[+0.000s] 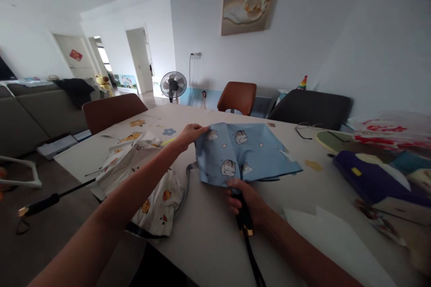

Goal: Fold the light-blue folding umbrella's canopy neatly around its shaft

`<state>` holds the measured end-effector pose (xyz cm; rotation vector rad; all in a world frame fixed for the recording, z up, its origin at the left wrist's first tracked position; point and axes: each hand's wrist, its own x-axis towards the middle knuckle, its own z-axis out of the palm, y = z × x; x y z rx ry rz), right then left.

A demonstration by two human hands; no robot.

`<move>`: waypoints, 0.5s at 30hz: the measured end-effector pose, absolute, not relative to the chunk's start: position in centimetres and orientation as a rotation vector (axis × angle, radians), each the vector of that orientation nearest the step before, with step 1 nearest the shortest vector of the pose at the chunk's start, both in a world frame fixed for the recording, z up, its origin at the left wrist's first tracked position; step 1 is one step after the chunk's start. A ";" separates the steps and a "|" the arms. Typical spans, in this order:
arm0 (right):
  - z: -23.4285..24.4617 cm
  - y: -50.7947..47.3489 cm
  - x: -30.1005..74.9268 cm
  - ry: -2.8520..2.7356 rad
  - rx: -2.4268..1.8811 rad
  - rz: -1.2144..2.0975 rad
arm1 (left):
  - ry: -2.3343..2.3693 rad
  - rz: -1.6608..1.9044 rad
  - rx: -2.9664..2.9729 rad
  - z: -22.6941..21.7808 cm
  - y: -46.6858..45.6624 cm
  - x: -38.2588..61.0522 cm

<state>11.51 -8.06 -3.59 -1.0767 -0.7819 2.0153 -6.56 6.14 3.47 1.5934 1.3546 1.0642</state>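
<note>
A light blue folding umbrella [251, 148] with cartoon animal prints lies partly folded over the white table, its canopy loose. My right hand [247, 199] is closed round its black handle, from which a dark wrist strap hangs toward me. At the canopy's far left corner, my left hand [191, 135] pinches the fabric between thumb and fingers. A grey closing strap dangles from the canopy's left side. Beneath and beyond my left forearm rests a second umbrella [158, 202], cream with yellow and orange prints; its black handle sticks out past the table's left edge.
The white table [202, 237] carries glasses [305, 132], a purple tissue box [363, 184], white paper [333, 242] and a red-and-white plastic bag [393, 132] on the right. Chairs [237, 97] stand along the far side. A fan [173, 85] is behind the table.
</note>
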 end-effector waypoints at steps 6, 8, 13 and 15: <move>-3.5 -8.1 11.7 -0.831 -1.041 2.049 | 1.236 1.252 1.546 2.9 5.7 -6.8; -3.3 -8.2 11.6 -0.815 -1.049 2.051 | 1.160 1.295 1.448 2.4 5.9 -6.9; -3.4 -8.1 11.5 -0.835 -0.964 2.077 | 1.168 1.347 1.319 0.1 6.6 -7.0; -3.7 -8.1 11.5 -0.847 -0.948 2.067 | 1.225 1.363 1.329 -0.5 6.8 -6.9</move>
